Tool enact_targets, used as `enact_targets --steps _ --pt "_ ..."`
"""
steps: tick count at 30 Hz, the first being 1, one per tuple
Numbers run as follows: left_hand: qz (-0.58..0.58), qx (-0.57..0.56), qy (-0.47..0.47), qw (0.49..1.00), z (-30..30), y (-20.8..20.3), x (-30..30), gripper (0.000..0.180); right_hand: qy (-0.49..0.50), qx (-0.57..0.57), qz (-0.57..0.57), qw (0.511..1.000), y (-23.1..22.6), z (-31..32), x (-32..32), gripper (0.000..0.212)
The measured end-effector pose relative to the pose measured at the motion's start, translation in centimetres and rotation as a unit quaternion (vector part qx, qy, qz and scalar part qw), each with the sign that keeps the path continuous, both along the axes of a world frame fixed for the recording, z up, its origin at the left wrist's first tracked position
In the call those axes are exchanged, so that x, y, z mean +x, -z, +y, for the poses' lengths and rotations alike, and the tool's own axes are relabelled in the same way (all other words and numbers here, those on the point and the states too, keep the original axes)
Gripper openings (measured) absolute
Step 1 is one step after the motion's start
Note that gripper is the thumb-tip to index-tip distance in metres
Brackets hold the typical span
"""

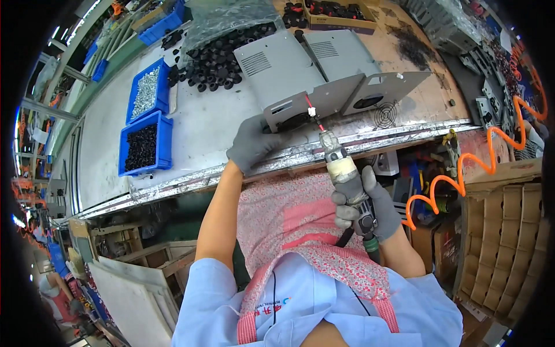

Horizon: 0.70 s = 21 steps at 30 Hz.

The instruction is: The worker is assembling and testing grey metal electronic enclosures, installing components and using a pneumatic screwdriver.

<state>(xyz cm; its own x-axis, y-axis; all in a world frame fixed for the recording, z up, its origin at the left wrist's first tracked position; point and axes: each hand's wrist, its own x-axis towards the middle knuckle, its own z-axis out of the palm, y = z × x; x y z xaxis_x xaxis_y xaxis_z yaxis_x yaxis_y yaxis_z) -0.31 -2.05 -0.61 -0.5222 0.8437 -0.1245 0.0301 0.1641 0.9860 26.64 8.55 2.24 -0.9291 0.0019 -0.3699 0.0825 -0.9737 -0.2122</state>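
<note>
My right hand, in a grey glove, is wrapped round a power screwdriver with tape about its body. Its long thin bit points away from me and meets the upright face of a grey metal housing at the bench's front edge. A small white piece sits on the bit. At the left end of that housing, my gloved left hand grips the lower corner, its fingertips partly hidden by the metal. Just right stands a second grey housing with a round opening and slots.
Two blue bins stand at the left: one of silvery screws, one of small black parts. Black caps are heaped behind. A round wire grille lies at the bench edge. An orange coiled hose hangs right, above a divided carton.
</note>
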Motion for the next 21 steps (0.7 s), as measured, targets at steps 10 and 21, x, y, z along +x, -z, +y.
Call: enact_targets --steps 10,21 --pt "0.03 -0.017 0.009 0.999 -0.2 -0.2 -0.1 0.042 0.026 0.334 -0.146 0.931 -1.7 -0.5 -0.7 0.058" --pt "0.07 -0.065 0.005 0.995 0.2 -1.1 0.2 0.047 0.004 0.224 -0.075 0.972 -1.9 0.4 -0.6 0.06"
